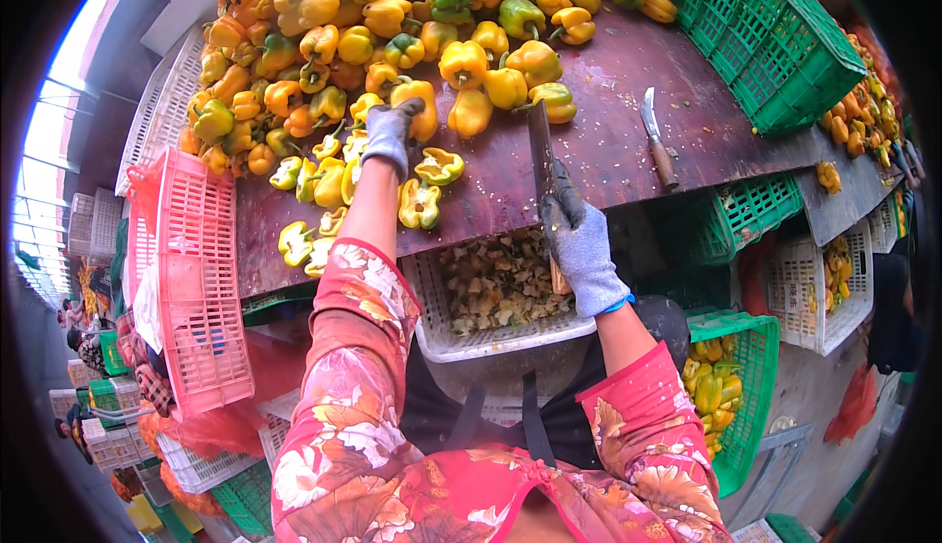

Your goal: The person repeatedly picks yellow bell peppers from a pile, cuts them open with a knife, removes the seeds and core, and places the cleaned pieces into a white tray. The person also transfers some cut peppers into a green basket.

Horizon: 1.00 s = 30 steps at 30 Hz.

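Observation:
My left hand (391,131), in a grey glove with dark fingertips, reaches into the heap and has its fingers on a yellow bell pepper (421,110). In my gloved right hand (578,238) is a broad-bladed knife (540,147), its wooden handle in the palm and its blade pointing away over the table edge. Halved yellow peppers (420,204) lie cut side up near my left forearm. Whole yellow, orange and green peppers (353,46) are heaped at the far side of the dark red tabletop (515,197). A curved knife with a wooden handle (657,138) lies on the right.
Below the table edge stands a white crate (508,348) of pepper scraps. A pink crate (206,278) is at the left. One green crate (765,43) sits on the table at right; another green crate (751,410), holding peppers, is low at right. Other people are at far left.

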Each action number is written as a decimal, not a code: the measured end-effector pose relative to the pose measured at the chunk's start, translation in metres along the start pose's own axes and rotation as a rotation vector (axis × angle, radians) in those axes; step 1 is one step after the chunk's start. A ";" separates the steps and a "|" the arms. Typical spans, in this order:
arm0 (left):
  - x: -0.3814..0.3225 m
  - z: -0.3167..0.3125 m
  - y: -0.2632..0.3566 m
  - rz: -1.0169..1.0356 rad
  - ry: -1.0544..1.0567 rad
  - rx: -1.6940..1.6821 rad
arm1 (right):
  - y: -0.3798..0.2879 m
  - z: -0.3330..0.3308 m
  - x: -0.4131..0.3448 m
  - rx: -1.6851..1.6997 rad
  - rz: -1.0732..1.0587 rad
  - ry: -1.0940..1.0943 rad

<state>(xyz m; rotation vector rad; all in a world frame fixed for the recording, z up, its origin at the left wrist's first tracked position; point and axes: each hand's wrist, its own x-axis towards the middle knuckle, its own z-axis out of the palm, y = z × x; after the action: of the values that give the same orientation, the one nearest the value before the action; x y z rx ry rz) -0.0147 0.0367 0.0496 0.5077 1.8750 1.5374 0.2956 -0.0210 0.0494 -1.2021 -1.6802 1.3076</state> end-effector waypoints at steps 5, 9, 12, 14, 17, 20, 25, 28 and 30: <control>-0.055 -0.014 -0.002 -0.221 -0.404 -0.430 | 0.002 -0.010 0.001 -0.004 0.000 0.051; -0.133 0.023 -0.034 -0.333 -0.427 -0.438 | -0.010 -0.015 -0.012 -0.047 0.003 0.043; -0.161 0.042 -0.047 -0.169 -0.309 -0.081 | -0.003 -0.022 -0.020 -0.076 -0.015 0.044; -0.161 0.054 -0.072 0.122 -0.187 0.148 | 0.011 -0.028 -0.021 -0.093 -0.036 0.023; -0.155 0.046 -0.089 0.416 -0.083 0.333 | -0.006 -0.033 -0.031 -0.048 0.012 -0.017; -0.152 0.040 -0.084 0.349 -0.189 0.096 | -0.007 -0.033 -0.049 0.032 -0.114 0.016; -0.144 0.032 -0.084 0.312 -0.277 -0.016 | -0.014 -0.019 -0.078 -0.058 -0.231 -0.008; -0.144 0.036 -0.085 0.219 -0.280 0.009 | -0.017 -0.014 -0.084 -0.148 -0.019 -0.134; -0.140 0.035 -0.089 0.245 -0.256 0.062 | -0.010 -0.004 -0.085 -0.139 -0.096 -0.084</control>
<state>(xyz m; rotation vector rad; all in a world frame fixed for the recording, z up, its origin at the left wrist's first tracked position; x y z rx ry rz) 0.1188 -0.0512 -0.0060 0.9466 1.7148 1.4880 0.3254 -0.1002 0.0616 -1.1436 -1.8918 1.2146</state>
